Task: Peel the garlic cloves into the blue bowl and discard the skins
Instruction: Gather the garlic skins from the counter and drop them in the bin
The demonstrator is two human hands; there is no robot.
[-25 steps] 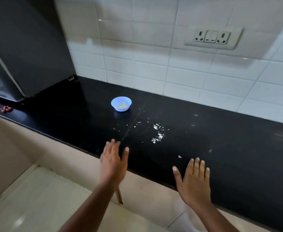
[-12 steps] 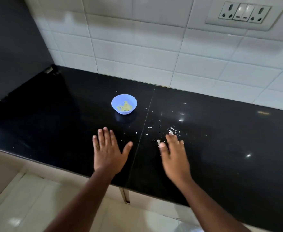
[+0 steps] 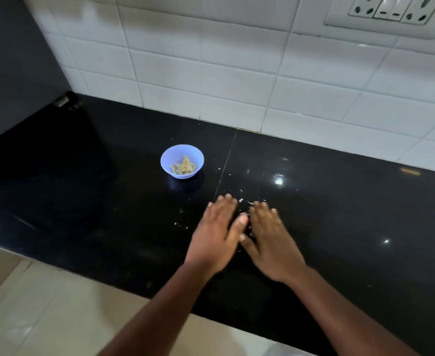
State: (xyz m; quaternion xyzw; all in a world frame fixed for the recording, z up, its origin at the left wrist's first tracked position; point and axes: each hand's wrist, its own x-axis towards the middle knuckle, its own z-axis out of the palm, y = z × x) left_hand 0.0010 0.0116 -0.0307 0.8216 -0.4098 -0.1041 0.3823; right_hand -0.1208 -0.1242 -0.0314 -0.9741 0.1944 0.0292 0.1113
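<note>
Fingers (image 3: pixel 224 201) flat and straight on both hands, holding nothing; I should sweep the skin flakes (image 3: pixel 241 200) together on the bench (image 3: pixel 339 214), pressing lightly, near the blue bowl (image 3: pixel 182 161).

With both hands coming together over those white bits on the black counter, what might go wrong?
1. The garlic skins are tiny and scattered; flat sweeping by the left hand and right hand could fling some away or leave flakes behind.
2. The sweep is close to the blue bowl, so skins might land among the peeled cloves.
</note>
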